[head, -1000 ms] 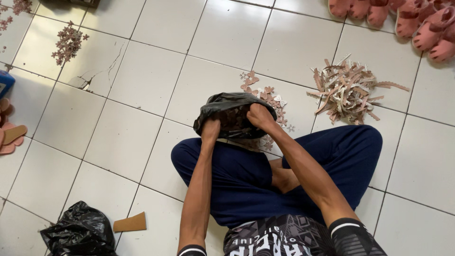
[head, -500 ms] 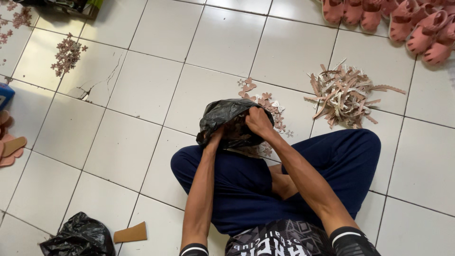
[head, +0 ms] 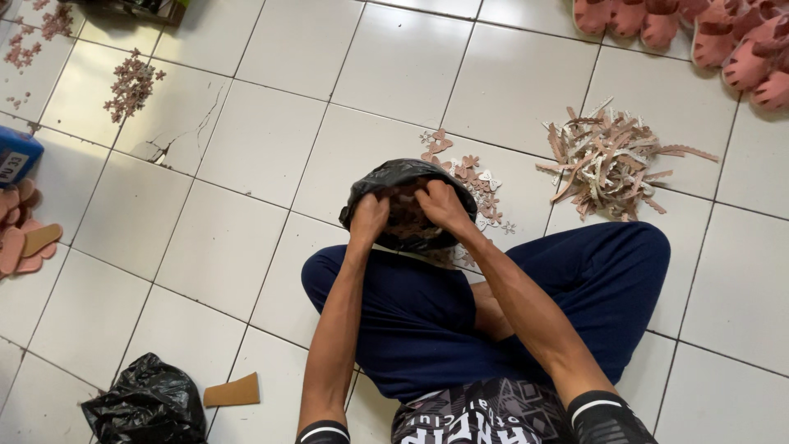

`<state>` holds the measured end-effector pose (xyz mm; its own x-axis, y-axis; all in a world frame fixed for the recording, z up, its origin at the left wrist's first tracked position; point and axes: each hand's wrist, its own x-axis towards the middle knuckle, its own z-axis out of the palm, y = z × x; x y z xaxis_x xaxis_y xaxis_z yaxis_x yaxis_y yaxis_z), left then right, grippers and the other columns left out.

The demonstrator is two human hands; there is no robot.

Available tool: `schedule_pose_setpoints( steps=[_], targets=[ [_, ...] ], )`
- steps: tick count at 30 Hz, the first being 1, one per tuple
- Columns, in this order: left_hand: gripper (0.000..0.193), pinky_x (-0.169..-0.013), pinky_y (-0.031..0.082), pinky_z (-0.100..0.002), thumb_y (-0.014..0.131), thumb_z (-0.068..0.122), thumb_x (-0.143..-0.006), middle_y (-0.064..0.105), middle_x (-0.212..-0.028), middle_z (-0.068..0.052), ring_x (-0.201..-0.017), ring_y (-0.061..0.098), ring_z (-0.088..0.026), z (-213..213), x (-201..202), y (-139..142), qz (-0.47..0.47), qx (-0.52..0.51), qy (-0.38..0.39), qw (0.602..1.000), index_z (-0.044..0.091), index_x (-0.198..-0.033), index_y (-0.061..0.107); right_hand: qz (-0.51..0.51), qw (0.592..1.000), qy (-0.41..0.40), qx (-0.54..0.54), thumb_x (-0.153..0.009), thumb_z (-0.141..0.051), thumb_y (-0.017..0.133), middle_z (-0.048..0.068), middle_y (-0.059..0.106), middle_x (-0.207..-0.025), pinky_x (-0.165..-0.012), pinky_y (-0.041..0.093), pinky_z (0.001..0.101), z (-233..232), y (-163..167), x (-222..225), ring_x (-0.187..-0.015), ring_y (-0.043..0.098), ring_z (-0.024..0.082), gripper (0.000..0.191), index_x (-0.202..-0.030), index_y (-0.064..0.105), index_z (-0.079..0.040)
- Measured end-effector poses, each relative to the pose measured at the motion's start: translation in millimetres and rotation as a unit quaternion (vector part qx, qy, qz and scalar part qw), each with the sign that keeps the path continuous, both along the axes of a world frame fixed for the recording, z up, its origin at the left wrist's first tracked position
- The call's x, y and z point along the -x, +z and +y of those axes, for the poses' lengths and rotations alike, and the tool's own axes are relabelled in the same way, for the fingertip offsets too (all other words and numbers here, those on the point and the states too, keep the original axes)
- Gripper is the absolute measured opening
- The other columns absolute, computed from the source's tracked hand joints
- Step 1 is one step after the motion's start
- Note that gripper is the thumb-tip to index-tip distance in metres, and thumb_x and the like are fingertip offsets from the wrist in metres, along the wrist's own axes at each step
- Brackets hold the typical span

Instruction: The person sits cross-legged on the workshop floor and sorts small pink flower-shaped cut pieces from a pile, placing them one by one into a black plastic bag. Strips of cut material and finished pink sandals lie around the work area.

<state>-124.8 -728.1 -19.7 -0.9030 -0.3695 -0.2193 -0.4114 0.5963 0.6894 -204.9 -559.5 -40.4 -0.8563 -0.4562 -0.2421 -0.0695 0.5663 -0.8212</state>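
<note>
Both hands are up on the black bag [head: 386, 177], which sits on the floor [head: 222, 247] just past the person's crossed legs, dead centre and straight ahead of them. The left hand [head: 368, 219] pinches the near-left rim, fingers curled shut on the plastic. The right hand [head: 440, 205] clamps the rim just beside it, a touch farther and to the right, fingers folded down over the edge into the mouth. The two hands are close together, almost touching, with the bag's opening stretched between them and facing up toward the camera. Something pinkish shows inside, too dark to name. Neither hand is clearly nearer; both are already on the bag. Small pink cutouts [head: 472, 177] lie scattered just right of the bag, a heap of trimmed strips [head: 608, 160] farther right, and a second black bag [head: 144, 407] lies near left beside a tan scrap [head: 232, 390].
</note>
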Motion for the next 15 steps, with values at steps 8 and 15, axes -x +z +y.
schedule_pose_setpoints(
  steps=[8, 15],
  targets=[
    [0.038, -0.098, 0.050, -0.042, 0.053, 0.020, -0.095, 0.067, -0.127, -0.022, -0.115, 0.065, -0.035, 5, 10, -60, 0.018, 0.317, -0.121, 0.941, 0.002, -0.125, 0.068, -0.001, 1.000, -0.006, 0.018, -0.095, -0.021, 0.052, 0.013, 0.075, -0.074, -0.070, 0.056, 0.0406, 20, -2, -3, -0.071, 0.074, 0.027, 0.028, -0.083, 0.067, -0.001],
    [0.034, -0.101, 0.050, -0.041, 0.051, 0.018, -0.101, 0.067, -0.129, -0.017, -0.117, 0.064, -0.033, 2, 16, -51, 0.023, 0.246, -0.080, 0.966, 0.005, -0.127, 0.068, 0.029, 0.998, 0.000, -0.049, -0.100, -0.028, 0.054, 0.020, 0.072, -0.079, -0.071, 0.055, 0.0460, 13, -16, -4, -0.074, 0.071, 0.034, 0.035, -0.089, 0.064, 0.004]
  ],
)
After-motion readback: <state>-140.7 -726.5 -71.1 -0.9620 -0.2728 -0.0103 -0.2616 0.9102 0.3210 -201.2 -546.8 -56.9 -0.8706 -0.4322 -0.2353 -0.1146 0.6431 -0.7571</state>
